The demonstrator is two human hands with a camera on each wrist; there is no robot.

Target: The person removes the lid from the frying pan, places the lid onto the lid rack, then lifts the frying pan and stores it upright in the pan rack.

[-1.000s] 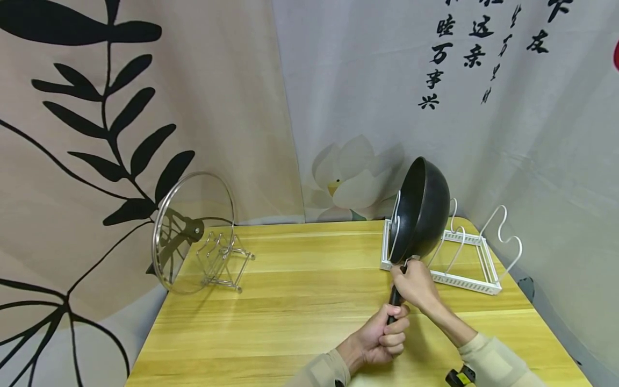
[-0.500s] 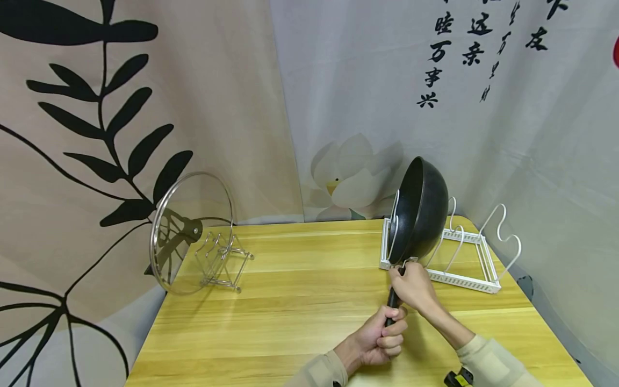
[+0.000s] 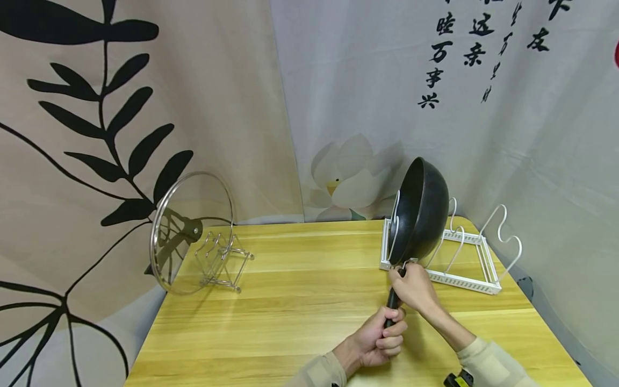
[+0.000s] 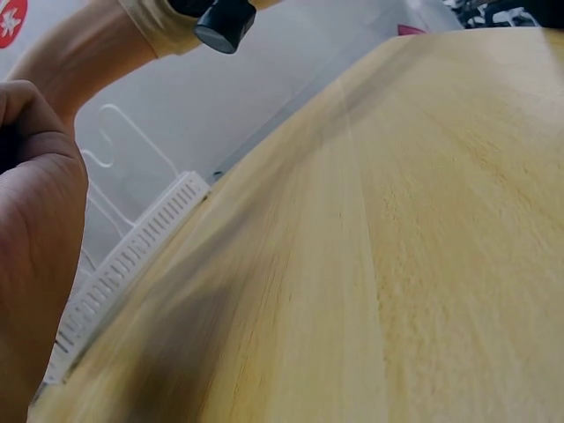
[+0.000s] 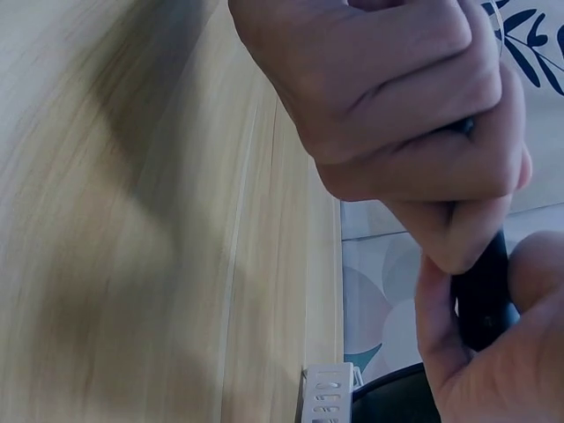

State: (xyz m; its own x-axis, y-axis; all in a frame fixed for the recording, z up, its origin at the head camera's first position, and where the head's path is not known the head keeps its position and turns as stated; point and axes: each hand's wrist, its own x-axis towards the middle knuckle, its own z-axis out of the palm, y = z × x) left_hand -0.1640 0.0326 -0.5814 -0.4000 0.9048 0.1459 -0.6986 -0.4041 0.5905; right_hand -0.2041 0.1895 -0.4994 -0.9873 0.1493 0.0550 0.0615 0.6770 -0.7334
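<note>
A black wok (image 3: 430, 209) stands on its edge in the left part of a white rack (image 3: 464, 281), its hollow side facing left. Toward the table's front runs its black handle (image 3: 393, 300). My left hand (image 3: 382, 337) has its fingers wrapped round the handle's lower end. Higher up, close to the bowl, my right hand (image 3: 415, 285) grips the same handle. Seen in the right wrist view, the left hand (image 5: 397, 106) closes round the handle, while the right thumb and a finger (image 5: 441, 326) pinch it. Part of the left hand (image 4: 40, 211) shows in the left wrist view.
At the table's left stands a glass lid (image 3: 153, 242) with a metal rim, upright in a small wire rack (image 3: 223, 280). White curved wire dividers (image 3: 503, 234) rise from the big rack's right side. Printed curtains (image 3: 242, 107) hang behind the wooden table (image 3: 290, 301).
</note>
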